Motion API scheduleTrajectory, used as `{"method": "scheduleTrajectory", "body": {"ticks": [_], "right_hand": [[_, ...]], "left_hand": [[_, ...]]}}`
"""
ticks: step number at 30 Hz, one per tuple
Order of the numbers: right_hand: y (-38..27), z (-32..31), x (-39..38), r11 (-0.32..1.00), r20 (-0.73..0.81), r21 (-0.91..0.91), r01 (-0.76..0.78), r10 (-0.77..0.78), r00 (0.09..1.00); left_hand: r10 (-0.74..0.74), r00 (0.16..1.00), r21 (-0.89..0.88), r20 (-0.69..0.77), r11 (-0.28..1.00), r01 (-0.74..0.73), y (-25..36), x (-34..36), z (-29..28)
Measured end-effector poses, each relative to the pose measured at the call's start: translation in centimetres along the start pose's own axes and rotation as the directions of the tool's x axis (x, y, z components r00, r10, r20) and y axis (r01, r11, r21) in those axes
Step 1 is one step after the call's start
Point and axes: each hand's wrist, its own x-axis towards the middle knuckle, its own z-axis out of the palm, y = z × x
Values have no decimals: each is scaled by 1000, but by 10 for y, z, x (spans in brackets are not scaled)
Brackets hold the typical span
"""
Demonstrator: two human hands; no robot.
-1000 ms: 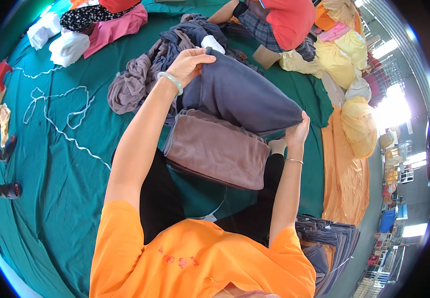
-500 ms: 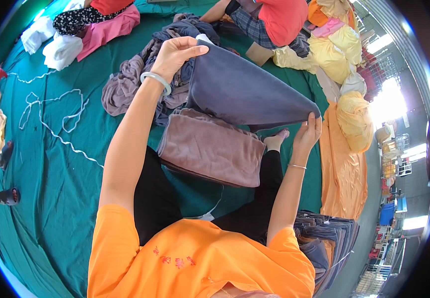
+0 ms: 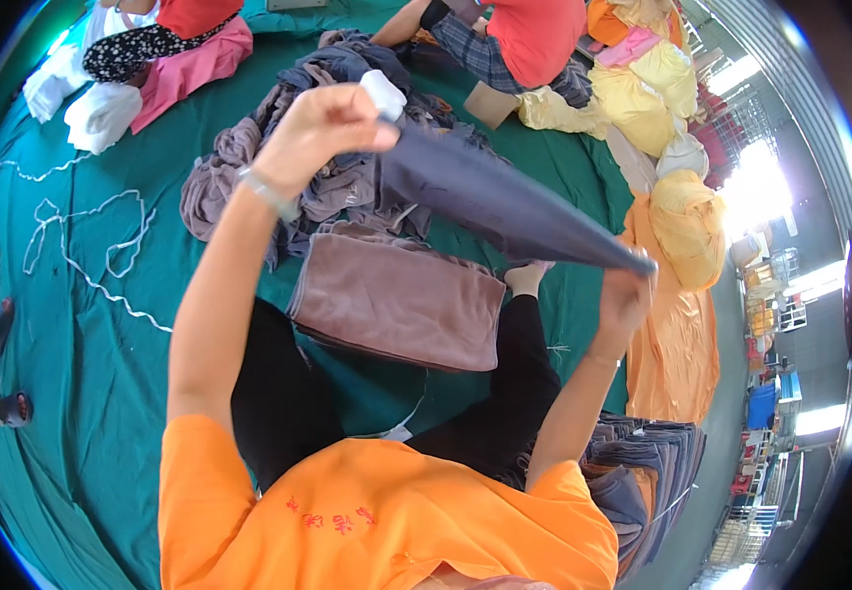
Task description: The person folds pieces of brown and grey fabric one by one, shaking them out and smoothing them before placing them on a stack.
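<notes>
Stretching between two hands set well apart, a dark blue-grey cloth (image 3: pixel 505 206) slants across the view; the left hand (image 3: pixel 320 130) pinches its ten o'clock end, the right hand (image 3: pixel 629 297) its four o'clock end. It is between one and two o'clock from a brown folded stack (image 3: pixel 396 300), which sits between black-trousered legs (image 3: pixel 522 379). From that stack, a crumpled heap (image 3: pixel 241 147) lies at eleven o'clock, a folded pile (image 3: pixel 664 462) at four.
</notes>
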Motion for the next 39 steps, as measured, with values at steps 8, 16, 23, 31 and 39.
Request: {"method": "scheduleTrajectory", "body": {"ticks": [8, 16, 23, 31, 39], "right_hand": [[-29, -15, -103, 960, 390, -203, -194, 261, 883], [63, -44, -88, 610, -284, -560, -561, 495, 821], [83, -50, -122, 512, -304, -494, -703, 656, 691], [46, 3, -89, 855, -282, -328, -401, 317, 906], [54, -15, -153, 215, -135, -943, -253, 450, 883]], "left_hand": [[-393, 576, 129, 717, 886, 445, 31, -58, 9], [-586, 792, 653, -168, 536, 535, -84, -50, 11], [-716, 693, 612, -86, 511, 604, -94, -65, 39], [-246, 958, 522, 145, 842, 137, -36, -36, 17], [-544, 835, 992, -78, 39, 118, -15, -78, 33]]}}
